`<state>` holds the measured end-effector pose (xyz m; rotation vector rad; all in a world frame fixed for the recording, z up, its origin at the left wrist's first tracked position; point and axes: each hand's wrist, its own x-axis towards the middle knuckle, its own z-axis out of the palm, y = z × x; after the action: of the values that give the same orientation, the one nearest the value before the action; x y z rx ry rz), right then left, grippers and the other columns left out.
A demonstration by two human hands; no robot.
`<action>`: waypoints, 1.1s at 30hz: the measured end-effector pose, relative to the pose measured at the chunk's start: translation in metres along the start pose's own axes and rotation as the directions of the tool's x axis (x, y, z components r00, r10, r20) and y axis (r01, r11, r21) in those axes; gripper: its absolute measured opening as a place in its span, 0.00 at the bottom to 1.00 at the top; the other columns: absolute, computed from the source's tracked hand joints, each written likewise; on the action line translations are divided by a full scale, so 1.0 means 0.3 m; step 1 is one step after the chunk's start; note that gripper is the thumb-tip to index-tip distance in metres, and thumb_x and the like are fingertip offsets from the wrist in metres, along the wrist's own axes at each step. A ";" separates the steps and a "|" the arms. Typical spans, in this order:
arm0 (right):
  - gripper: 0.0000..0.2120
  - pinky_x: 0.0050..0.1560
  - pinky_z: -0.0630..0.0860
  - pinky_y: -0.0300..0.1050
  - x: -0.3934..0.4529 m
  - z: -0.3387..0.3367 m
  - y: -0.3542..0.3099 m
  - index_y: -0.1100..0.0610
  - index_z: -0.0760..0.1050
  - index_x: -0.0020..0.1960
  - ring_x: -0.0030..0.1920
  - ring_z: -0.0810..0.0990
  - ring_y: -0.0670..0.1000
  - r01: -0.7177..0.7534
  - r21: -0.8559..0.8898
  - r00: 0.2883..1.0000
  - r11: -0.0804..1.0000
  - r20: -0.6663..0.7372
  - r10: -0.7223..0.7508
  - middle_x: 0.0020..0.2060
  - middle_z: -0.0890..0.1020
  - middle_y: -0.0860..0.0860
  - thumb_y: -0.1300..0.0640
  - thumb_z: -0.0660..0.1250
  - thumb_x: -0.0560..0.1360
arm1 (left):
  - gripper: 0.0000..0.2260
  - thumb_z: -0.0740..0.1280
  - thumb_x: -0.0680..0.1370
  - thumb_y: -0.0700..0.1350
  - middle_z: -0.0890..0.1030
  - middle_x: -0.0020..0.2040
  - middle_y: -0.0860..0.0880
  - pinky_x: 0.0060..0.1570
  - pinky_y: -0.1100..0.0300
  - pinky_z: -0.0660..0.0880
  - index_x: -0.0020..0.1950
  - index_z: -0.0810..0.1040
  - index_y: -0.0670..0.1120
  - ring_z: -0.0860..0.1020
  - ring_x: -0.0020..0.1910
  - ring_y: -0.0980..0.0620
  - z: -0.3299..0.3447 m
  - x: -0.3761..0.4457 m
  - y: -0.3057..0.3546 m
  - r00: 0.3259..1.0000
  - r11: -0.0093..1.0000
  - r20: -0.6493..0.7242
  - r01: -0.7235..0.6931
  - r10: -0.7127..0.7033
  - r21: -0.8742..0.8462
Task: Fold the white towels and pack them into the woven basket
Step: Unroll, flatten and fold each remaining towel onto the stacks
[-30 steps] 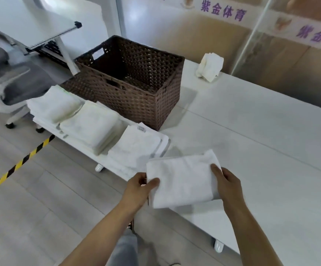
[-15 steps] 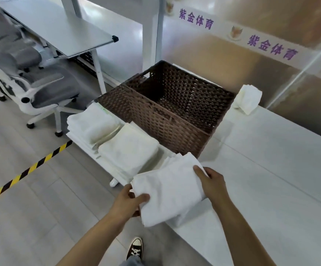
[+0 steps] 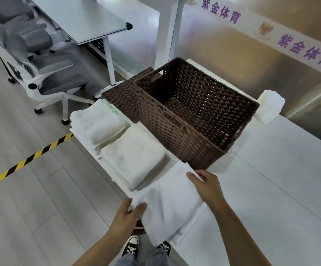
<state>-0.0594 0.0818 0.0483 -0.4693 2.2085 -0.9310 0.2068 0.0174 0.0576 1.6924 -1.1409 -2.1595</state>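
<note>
Head view: wall sign (image 3: 221,11) reads 紫金体育; both my hands, left (image 3: 126,217) and right (image 3: 206,186), pinch a folded towel (image 3: 170,204) over the white table (image 3: 271,179) beside the basket (image 3: 194,114).

White towel (image 3: 167,204) — brown woven basket (image 3: 192,116)

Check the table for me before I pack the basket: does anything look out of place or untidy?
One crumpled towel lies unfolded beyond the woven basket, apart from the folded stacks. The folded towel held in both hands overhangs the table edge. The basket holds nothing.
</note>
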 end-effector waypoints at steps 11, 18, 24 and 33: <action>0.13 0.56 0.81 0.50 0.137 -0.037 0.028 0.46 0.83 0.49 0.50 0.82 0.46 0.072 -0.103 0.997 0.992 0.002 -0.072 0.47 0.84 0.42 0.39 0.76 0.70 | 0.12 0.71 0.79 0.43 0.77 0.57 0.29 0.43 0.40 0.83 0.56 0.73 0.39 0.83 0.46 0.30 0.116 0.045 0.003 0.998 0.988 -0.010 0.064 -0.063 0.139; 0.18 0.56 0.80 0.55 0.135 -0.018 0.090 0.48 0.77 0.58 0.54 0.81 0.53 0.125 -0.257 0.990 0.958 -0.037 -0.140 0.51 0.83 0.46 0.39 0.72 0.74 | 0.12 0.68 0.80 0.51 0.80 0.47 0.43 0.42 0.45 0.83 0.54 0.68 0.48 0.84 0.40 0.45 0.125 0.058 0.001 0.999 0.880 -0.044 0.017 0.005 0.475; 0.23 0.60 0.71 0.54 0.001 0.023 0.135 0.52 0.74 0.68 0.60 0.75 0.54 0.343 -0.545 0.814 0.765 -0.233 -0.531 0.61 0.79 0.51 0.50 0.72 0.75 | 0.24 0.71 0.77 0.52 0.73 0.61 0.54 0.53 0.54 0.75 0.70 0.67 0.52 0.76 0.57 0.46 0.103 0.109 -0.078 0.873 0.425 0.063 -0.297 0.485 0.855; 0.25 0.72 0.69 0.56 -0.067 0.046 0.223 0.52 0.73 0.72 0.72 0.72 0.55 0.367 -0.584 0.891 0.724 -0.003 -0.454 0.74 0.73 0.52 0.43 0.59 0.79 | 0.27 0.80 0.64 0.50 0.80 0.65 0.44 0.54 0.45 0.80 0.63 0.82 0.52 0.80 0.61 0.37 0.150 0.156 -0.029 0.661 -0.424 0.605 -0.440 0.444 0.792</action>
<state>-0.0397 0.1316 0.0013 -1.2586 2.5633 -0.4887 0.1537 0.0179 0.0193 0.6947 -3.2062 -0.2339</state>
